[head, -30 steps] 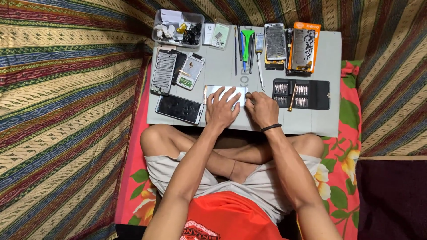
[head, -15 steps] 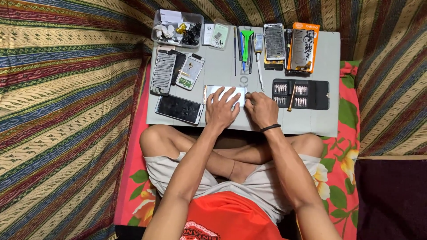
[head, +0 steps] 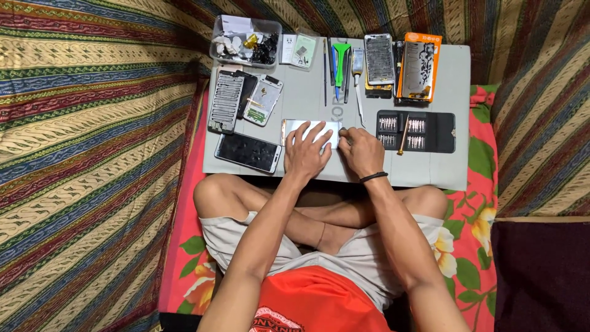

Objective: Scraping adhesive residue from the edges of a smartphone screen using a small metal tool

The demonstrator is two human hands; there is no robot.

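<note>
We see little change from a moment ago: left hand (head: 305, 155) still lies flat on the pale phone (head: 310, 130) at mid bench (head: 430, 166), fingers spread. Right hand (head: 361, 150) keeps its grip pinched at the phone's right end; what it clamps we cannot tell. Screwdriver kit (head: 424, 131) beside, untouched

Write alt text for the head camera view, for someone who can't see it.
Seen from above, a cross-legged person presses the left hand and right hand on a white phone on a grey board, among phone parts and a screwdriver kit.
</note>
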